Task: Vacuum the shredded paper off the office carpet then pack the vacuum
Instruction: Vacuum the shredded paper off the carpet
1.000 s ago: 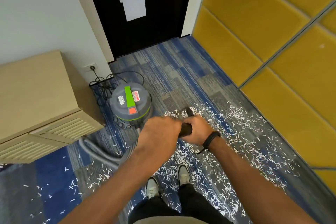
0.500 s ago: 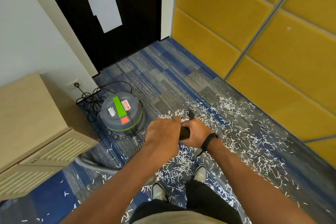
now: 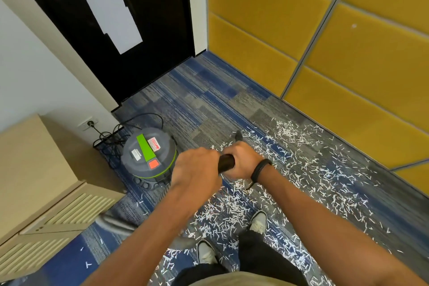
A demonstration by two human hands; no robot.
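Both hands, left hand (image 3: 197,169) nearer and right hand (image 3: 241,160) ahead, grip the black vacuum wand (image 3: 226,162), which points forward into the white shredded paper (image 3: 301,160) lying ahead-right.

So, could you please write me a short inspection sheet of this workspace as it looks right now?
Surface: carpet, blue and grey tiles, strewn with shredded paper.
Job's things: vacuum canister upright by the wall; grey hose along the floor; black wand.
Clutter: nothing seen besides the paper.
Grippers: left hand and right hand both grip the wand.
Cables: black cord bunched behind the canister, plugged into the wall socket.
Surroundings: dark door, yellow panels, beige cabinet.
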